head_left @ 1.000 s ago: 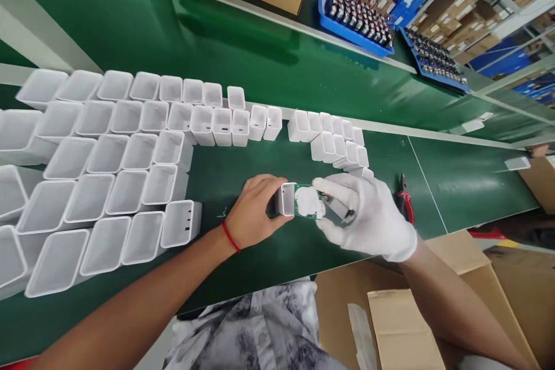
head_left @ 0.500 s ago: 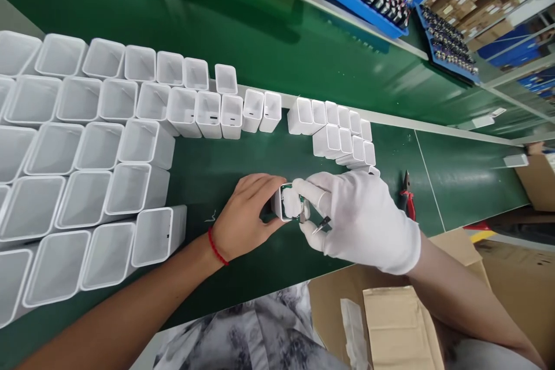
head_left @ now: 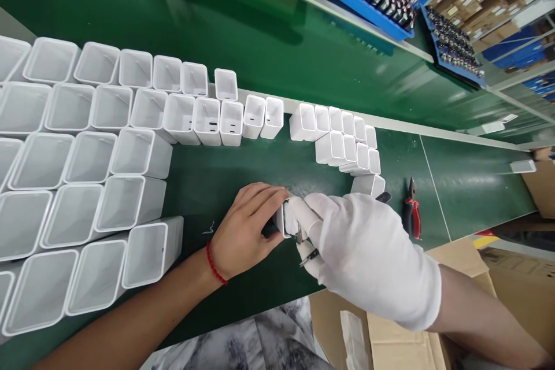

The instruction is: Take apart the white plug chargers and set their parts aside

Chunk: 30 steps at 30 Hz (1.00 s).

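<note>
My left hand (head_left: 248, 231), bare with a red cord at the wrist, is closed around a small white rectangular housing (head_left: 280, 219) whose opening faces right. My right hand (head_left: 359, 248) wears a white glove. Its fingers press into that opening and cover most of what is inside. A thin metal-and-black tool (head_left: 309, 258) sticks out between the gloved fingers; I cannot tell its exact kind. Several like housings (head_left: 130, 208) stand in rows to the left, mouths up, and a smaller group (head_left: 342, 139) stands beyond my right hand.
Pliers with red and black handles (head_left: 411, 211) lie on the green bench (head_left: 243, 170) to the right. Blue trays (head_left: 373, 14) of small parts sit on the shelf above. An open cardboard box (head_left: 403, 341) is below the bench edge.
My right hand has pushed farther over the housing's opening, hiding the white and green contents seen before. The view has shifted slightly; my left hand keeps its hold.
</note>
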Each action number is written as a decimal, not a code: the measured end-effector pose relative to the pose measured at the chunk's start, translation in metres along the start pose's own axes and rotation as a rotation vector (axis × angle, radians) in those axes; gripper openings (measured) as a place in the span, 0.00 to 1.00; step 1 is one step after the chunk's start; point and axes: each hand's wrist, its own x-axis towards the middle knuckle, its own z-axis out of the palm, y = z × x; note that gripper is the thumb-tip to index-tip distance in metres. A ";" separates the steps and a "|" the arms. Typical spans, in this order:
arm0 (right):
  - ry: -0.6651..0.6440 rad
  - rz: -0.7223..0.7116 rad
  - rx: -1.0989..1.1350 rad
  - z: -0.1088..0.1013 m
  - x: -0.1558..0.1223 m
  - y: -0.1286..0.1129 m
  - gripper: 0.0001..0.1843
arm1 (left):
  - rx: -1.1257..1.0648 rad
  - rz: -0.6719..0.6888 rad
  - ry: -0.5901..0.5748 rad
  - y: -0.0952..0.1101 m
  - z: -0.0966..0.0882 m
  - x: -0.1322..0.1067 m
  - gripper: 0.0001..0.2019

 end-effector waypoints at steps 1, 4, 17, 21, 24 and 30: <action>-0.025 -0.009 0.008 0.001 0.002 -0.001 0.09 | 0.003 0.005 -0.001 0.000 0.000 0.000 0.25; -0.068 -0.030 0.017 0.001 0.009 -0.001 0.11 | 0.011 0.017 0.012 -0.001 0.002 0.000 0.24; 0.210 0.581 0.980 0.055 -0.027 -0.024 0.35 | -0.077 -0.210 0.276 0.005 0.005 -0.002 0.28; 0.201 0.478 1.536 0.060 0.004 -0.035 0.35 | -0.082 -0.206 0.363 0.006 0.004 -0.004 0.27; 0.285 0.396 1.756 0.059 0.018 -0.027 0.26 | -0.273 -0.224 0.317 0.008 -0.001 -0.003 0.30; 0.254 0.393 1.793 0.075 0.015 -0.006 0.22 | -0.836 -0.454 0.134 0.006 -0.009 0.001 0.26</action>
